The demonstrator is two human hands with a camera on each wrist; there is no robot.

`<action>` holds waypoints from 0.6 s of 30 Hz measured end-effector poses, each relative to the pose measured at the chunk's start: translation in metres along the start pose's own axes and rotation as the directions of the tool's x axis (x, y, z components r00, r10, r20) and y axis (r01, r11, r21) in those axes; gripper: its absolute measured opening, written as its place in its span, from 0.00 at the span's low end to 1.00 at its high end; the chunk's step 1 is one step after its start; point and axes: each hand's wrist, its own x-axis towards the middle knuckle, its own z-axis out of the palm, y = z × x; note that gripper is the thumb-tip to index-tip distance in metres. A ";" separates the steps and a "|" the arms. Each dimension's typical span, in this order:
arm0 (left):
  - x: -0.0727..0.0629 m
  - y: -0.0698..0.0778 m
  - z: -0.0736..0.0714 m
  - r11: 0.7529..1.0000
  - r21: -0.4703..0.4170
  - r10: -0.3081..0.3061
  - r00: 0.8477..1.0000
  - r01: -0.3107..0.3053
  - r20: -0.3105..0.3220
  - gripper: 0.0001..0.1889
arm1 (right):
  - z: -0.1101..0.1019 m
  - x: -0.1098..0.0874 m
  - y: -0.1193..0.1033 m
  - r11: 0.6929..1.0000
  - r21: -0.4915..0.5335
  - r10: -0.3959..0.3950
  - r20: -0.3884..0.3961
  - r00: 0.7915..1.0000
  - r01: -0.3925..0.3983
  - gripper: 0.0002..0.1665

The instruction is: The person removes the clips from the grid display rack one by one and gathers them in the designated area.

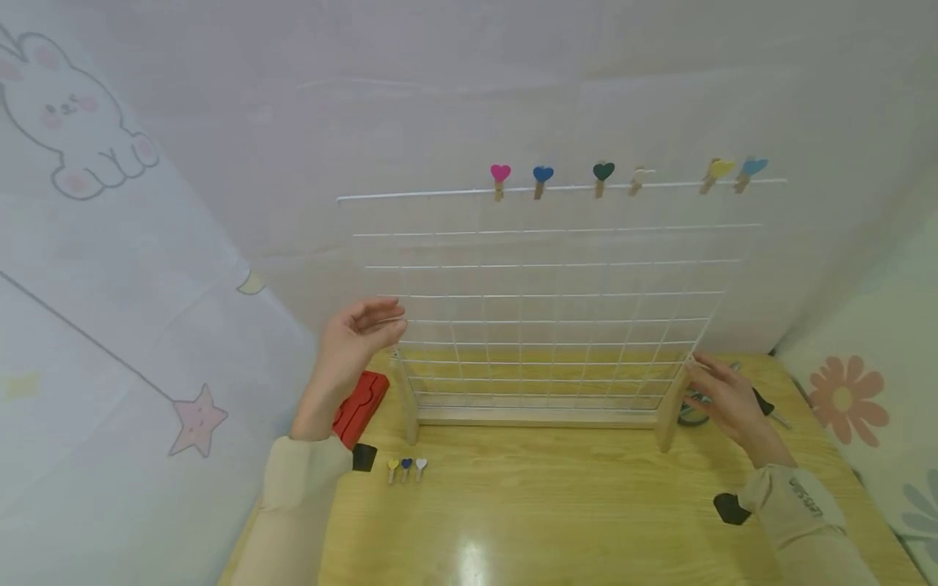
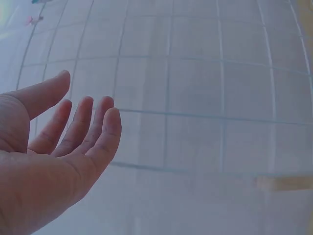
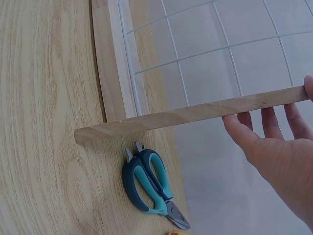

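Loosely curved, the left grip (image 2: 58, 161) holds nothing; the right grip (image 3: 281, 152), thumb mostly cropped in its wrist view, pinches the wooden upright (image 3: 171, 117).

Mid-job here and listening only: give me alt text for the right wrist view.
The right hand grips a wooden post at the edge of a pale wire grid. Scissors with teal and dark handles lie beside the post on the wood-grain table.

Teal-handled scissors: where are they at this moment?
In the right wrist view, the scissors lie on the table beside the right wooden post; the head view shows them right of it, partly behind the right hand.
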 end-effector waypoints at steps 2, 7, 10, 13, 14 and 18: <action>0.006 0.015 0.006 0.998 0.003 0.059 0.998 -0.059 -0.013 0.21 | 0.000 0.000 0.000 1.000 -0.008 0.003 -0.001 1.000 -0.003 0.46; 0.022 0.056 0.015 0.978 -0.081 0.188 0.982 -0.190 -0.030 0.18 | 0.001 0.000 -0.001 0.999 -0.046 0.027 -0.016 0.999 -0.028 0.47; 0.030 0.082 0.019 0.962 -0.117 0.246 0.969 -0.248 -0.029 0.17 | 0.001 0.000 -0.001 0.998 -0.052 0.034 -0.019 0.999 -0.035 0.47; 0.038 0.104 0.023 0.952 -0.109 0.286 0.958 -0.287 -0.030 0.16 | 0.000 0.001 0.000 0.998 -0.049 0.029 -0.014 0.999 -0.030 0.47; 0.040 0.109 0.024 0.950 -0.108 0.293 0.956 -0.294 -0.030 0.16 | 0.000 0.001 0.000 0.999 -0.041 0.028 -0.013 1.000 -0.029 0.47; 0.047 0.125 0.029 0.947 -0.102 0.304 0.952 -0.304 -0.019 0.16 | 0.000 0.001 0.000 0.998 -0.055 0.031 -0.011 0.999 -0.032 0.46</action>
